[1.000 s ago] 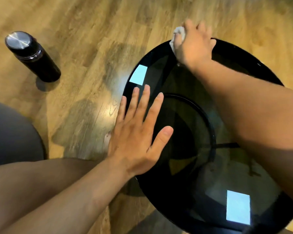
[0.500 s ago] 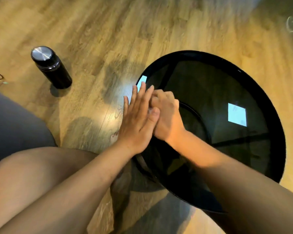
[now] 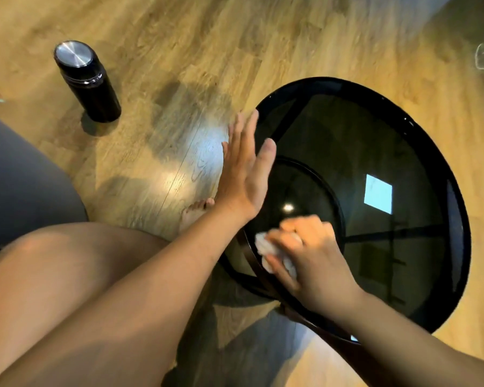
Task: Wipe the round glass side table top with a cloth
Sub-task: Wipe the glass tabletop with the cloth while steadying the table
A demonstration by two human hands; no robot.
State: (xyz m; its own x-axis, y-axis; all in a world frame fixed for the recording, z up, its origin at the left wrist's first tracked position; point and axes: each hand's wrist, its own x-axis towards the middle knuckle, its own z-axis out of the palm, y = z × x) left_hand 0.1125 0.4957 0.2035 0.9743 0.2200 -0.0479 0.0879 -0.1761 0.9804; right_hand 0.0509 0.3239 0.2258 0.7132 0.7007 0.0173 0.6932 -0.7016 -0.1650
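The round dark glass table top [image 3: 389, 152] fills the right half of the view, with a black rim and a ring frame visible beneath it. My right hand [image 3: 316, 258] grips a crumpled white cloth [image 3: 266, 247] and presses it on the glass near the table's near-left edge. My left hand [image 3: 243, 169] is tilted on its side with straight fingers at the table's left edge; whether it touches the glass I cannot tell.
A black flask with a steel lid [image 3: 87, 82] stands on the wooden floor [image 3: 193, 51] to the left. A grey cushion [image 3: 20, 185] lies at the left edge. My bare knee [image 3: 67, 263] and toes [image 3: 196, 210] are close to the table.
My right hand has swept the cloth from the far rim, past the left hand, to the near-left edge. My left hand went from flat on the glass to tilted on its side.
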